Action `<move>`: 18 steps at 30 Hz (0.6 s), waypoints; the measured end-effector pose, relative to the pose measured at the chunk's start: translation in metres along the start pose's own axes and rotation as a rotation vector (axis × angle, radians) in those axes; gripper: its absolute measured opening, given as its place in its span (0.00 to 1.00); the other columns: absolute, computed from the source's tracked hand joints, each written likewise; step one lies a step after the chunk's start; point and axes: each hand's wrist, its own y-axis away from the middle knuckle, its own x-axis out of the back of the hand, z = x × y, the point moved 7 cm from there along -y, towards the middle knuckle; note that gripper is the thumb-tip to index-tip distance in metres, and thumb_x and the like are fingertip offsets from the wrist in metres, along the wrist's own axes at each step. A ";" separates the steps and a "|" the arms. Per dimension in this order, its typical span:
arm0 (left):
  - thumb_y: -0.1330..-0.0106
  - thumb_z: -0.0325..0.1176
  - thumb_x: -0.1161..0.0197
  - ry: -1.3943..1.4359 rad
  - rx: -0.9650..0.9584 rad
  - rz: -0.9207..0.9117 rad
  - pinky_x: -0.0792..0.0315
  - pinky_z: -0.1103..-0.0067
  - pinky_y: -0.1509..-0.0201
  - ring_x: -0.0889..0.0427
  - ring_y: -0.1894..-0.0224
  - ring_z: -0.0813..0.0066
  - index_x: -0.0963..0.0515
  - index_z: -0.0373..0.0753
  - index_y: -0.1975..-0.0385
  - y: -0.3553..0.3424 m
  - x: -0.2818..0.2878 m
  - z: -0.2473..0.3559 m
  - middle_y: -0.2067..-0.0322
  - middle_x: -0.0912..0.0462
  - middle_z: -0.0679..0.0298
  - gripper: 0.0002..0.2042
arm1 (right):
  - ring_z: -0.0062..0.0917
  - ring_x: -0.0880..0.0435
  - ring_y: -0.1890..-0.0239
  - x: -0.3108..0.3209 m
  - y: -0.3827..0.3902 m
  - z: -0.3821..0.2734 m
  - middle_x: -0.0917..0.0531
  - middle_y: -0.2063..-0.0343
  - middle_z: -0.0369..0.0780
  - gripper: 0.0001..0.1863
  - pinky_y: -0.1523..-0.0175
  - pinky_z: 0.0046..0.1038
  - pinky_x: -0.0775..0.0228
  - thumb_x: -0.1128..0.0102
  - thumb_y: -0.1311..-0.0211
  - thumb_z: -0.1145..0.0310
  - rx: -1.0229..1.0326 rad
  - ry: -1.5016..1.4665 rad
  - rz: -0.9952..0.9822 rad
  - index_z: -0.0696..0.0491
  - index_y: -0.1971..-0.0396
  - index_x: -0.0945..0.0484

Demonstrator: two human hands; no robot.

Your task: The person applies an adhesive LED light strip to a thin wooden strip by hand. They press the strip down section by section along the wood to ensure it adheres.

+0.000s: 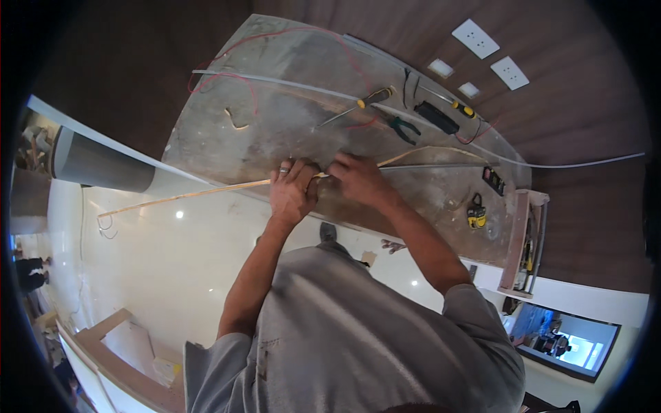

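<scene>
A long, thin tan-yellow strip (172, 196) runs across the front of a dusty grey-brown panel (227, 151), with loose wire at its left end. My left hand (292, 186), a ring on one finger, grips the strip at its middle. Just to the right, my right hand (358, 179) has its fingers curled on the same strip, the fingertips partly hidden. Beyond my hands lie a yellow-and-black screwdriver (373, 98), green-handled pliers (403, 129) and a black oblong box (436, 117). A yellow tape measure (476, 216) lies to my right, below a small black device (493, 181).
Red wire (251, 38) and pale channels (275, 81) cross the panel. A second screwdriver (463, 108) lies near the dark wall with white socket plates (475, 38). A grey cylinder (103, 162), a wooden frame (103, 337) and other people (31, 272) are at the left.
</scene>
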 end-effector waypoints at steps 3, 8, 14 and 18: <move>0.42 0.30 0.30 -0.009 0.012 -0.007 0.29 0.60 0.45 0.20 0.44 0.55 0.15 0.49 0.57 0.001 0.002 0.000 0.48 0.14 0.67 0.13 | 0.39 0.12 0.53 0.007 -0.001 0.000 0.16 0.56 0.37 0.08 0.51 0.46 0.18 0.32 0.38 0.66 0.012 -0.053 0.101 0.48 0.60 0.16; 0.41 0.31 0.30 -0.012 0.010 0.006 0.29 0.59 0.47 0.21 0.46 0.54 0.16 0.49 0.58 0.002 0.004 -0.003 0.51 0.17 0.64 0.11 | 0.38 0.13 0.58 0.016 -0.014 -0.007 0.17 0.61 0.36 0.06 0.54 0.43 0.18 0.29 0.39 0.66 0.043 -0.103 0.078 0.47 0.64 0.14; 0.43 0.29 0.27 -0.002 0.014 0.008 0.30 0.60 0.50 0.20 0.49 0.56 0.16 0.48 0.63 0.000 -0.002 -0.001 0.53 0.15 0.69 0.09 | 0.36 0.14 0.54 0.006 -0.008 0.005 0.17 0.60 0.35 0.05 0.52 0.42 0.19 0.29 0.40 0.67 0.045 -0.086 -0.024 0.47 0.65 0.16; 0.44 0.28 0.27 -0.028 0.003 0.023 0.30 0.61 0.50 0.20 0.49 0.57 0.17 0.48 0.65 -0.002 0.001 0.002 0.54 0.15 0.70 0.09 | 0.35 0.17 0.49 0.003 -0.006 0.003 0.18 0.58 0.35 0.06 0.50 0.43 0.21 0.28 0.43 0.68 0.135 -0.039 0.108 0.48 0.67 0.17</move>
